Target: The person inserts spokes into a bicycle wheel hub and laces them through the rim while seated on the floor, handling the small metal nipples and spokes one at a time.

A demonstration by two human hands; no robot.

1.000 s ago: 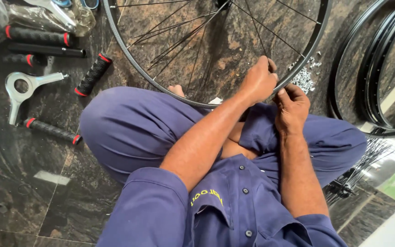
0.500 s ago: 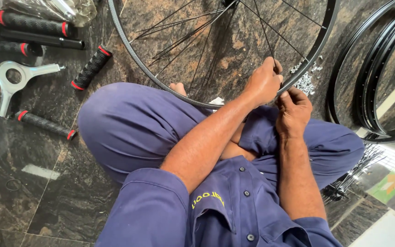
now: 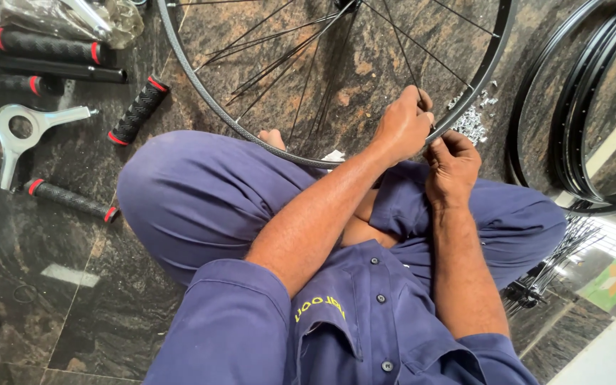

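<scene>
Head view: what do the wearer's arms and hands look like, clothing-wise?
Both forearms are bare. The left hand and right hand wear no gloves, rings or watch that I can see. The sleeves are short, dark blue-purple work cloth, ending near the elbows. They belong to a buttoned shirt of the same cloth, with a chest pocket bearing yellow stitched lettering. The trousers match.

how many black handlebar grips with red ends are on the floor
4 clearly: one top left beside the plastic bag, one below it, partly cut off, one angled by the wheel rim, one lower left. More may lie out of frame.
</scene>
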